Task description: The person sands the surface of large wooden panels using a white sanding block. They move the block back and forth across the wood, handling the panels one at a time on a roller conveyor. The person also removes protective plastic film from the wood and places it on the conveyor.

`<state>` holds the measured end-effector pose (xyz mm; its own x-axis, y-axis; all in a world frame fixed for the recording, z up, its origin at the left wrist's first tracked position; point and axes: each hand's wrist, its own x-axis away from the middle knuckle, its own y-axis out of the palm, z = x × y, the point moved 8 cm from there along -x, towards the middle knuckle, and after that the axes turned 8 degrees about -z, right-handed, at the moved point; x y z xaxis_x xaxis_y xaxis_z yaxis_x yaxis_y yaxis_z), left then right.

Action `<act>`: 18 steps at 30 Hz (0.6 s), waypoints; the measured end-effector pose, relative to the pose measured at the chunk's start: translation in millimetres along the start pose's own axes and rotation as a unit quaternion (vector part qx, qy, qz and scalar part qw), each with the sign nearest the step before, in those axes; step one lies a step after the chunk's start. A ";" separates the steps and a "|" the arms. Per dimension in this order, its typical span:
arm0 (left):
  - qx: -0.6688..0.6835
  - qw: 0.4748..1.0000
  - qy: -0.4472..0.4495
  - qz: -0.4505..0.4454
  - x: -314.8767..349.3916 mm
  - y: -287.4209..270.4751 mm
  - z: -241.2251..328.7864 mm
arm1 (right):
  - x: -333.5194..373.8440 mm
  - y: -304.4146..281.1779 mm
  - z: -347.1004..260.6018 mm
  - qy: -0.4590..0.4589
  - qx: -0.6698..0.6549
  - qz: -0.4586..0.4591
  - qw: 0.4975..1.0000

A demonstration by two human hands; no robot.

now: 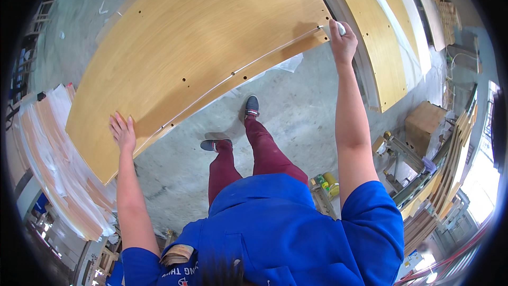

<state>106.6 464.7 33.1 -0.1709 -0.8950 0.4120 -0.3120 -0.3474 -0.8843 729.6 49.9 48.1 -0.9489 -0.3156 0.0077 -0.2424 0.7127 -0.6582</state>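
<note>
Blue shirt [275, 233] fills the bottom of the view, with dark red trousers [254, 159] and two dark shoes [252, 105] below it on the grey concrete floor [296, 100]. Just beyond the shoes lies the panel [201, 37], a large light-wood board with small drilled holes, held up off the floor and tilted, its near edge running from lower left to upper right. A thin pale strip [254, 62] runs close along that near edge, partly lifted off the panel. At the panel's lower left corner the left hand [123, 132] lies flat on the top face, fingers spread wide and palm down, gripping nothing. At the panel's upper right corner the right hand [343, 39] is closed around a small pale tool [341, 28], pressed at the end of the strip where it meets the panel's edge; what kind of tool it is cannot be told. Right of the panel, more light-wood boards [378, 37] lie side by side, some under clear film. Left of the panel, a stack of boards [58, 164] wrapped in white plastic sits close to the left hand. Further right of the panel stand a brown box [423, 122] and leaning board offcuts [450, 169]. Below the panel, beside the trousers, yellow and green cans [327, 180] sit on a small rack.
</note>
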 end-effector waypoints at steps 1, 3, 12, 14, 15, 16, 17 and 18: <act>-0.001 1.000 0.005 0.008 0.3 -0.9 0.2 | 0.2 1.4 -0.2 -0.001 -0.002 0.000 1.000; -0.002 1.000 0.014 0.022 0.9 -3.1 1.4 | -0.1 3.5 0.7 -0.004 -0.005 -0.001 1.000; 0.005 1.000 0.005 -0.001 -0.1 -2.9 3.5 | -18.1 -8.3 15.1 -0.001 -0.016 0.024 1.000; 0.004 1.000 0.010 0.002 0.6 -3.7 4.5 | -22.9 -8.1 18.4 0.008 0.002 0.018 1.000; 0.006 1.000 0.013 0.005 0.3 -4.8 5.2 | -27.5 -7.4 17.9 0.010 0.010 0.015 1.000; 0.006 1.000 0.014 0.003 1.2 -4.8 5.3 | -31.6 -8.1 16.5 0.003 0.004 0.018 1.000; 0.005 1.000 0.015 0.002 3.3 -4.4 4.8 | -35.3 -9.3 15.0 -0.005 -0.003 0.020 1.000; 0.008 1.000 0.016 0.004 2.9 -5.0 5.1 | -42.7 -11.1 11.9 -0.015 -0.010 0.024 1.000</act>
<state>112.4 462.4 37.7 -0.2030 -0.8882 0.4122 -0.2957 -0.3457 -0.8905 775.2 48.0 46.1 -0.9533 -0.2984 -0.0464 -0.2005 0.7402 -0.6418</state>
